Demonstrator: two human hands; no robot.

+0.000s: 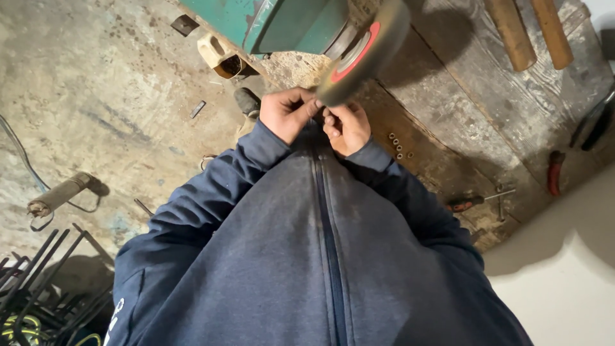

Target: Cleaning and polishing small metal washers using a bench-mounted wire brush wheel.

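Both hands meet at the rim of the wheel (362,51), a disc with a red hub on the green grinder (282,22), at about 12 o'clock from the person's chest. The left hand (287,113) is curled almost to a fist, fingertips pinched at the wheel's lower edge. The right hand (348,128) is curled the same way just beside it, the two touching at the thumbs.

Whatever they pinch is too small and too hidden by the fingers to make out; it sits right under the wheel, between the two sets of fingertips. Judging by the grip, it is a small, light, stiff piece, probably metal like the small sleeves (397,146) lying on the bench (487,122) at 3 o'clock of the right hand. Such a piece would be slippery and easy to lose against a blurred, seemingly spinning wheel, so a hold at both ends, well clear of the rim, looks sensible.

At 4 o'clock a screwdriver (477,202) lies near the bench edge; two wooden handles (532,29) rest at 2 o'clock. On the floor at 9 o'clock lies a hammer (61,192).
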